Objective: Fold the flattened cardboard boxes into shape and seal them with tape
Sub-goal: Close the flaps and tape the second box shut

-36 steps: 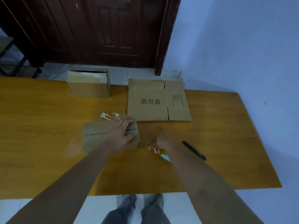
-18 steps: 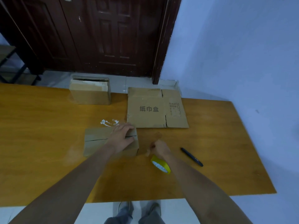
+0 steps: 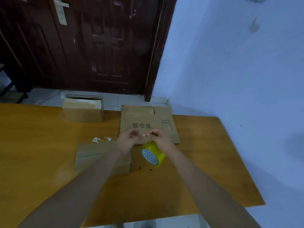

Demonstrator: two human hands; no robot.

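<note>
R hand (image 3: 162, 139) grip: fingertips pinched at the top of the yellow tape roll w/ patterned core (image 3: 153, 155), roll hanging under the palm, lifted off the tabletop (image 3: 205, 162). L hand (image 3: 130, 140) grip: fingers curled toward the same spot, prob. pinching the tape's free end; too blurred to tell. Likely held up to peel a strip. Small folded brown cardboard box (image 3: 98, 156), seam up, sits just below L forearm, ready for sealing. Flattened printed cardboard box (image 3: 148, 119) lies behind the hands; another formed box (image 3: 83, 111) at far edge.
</note>
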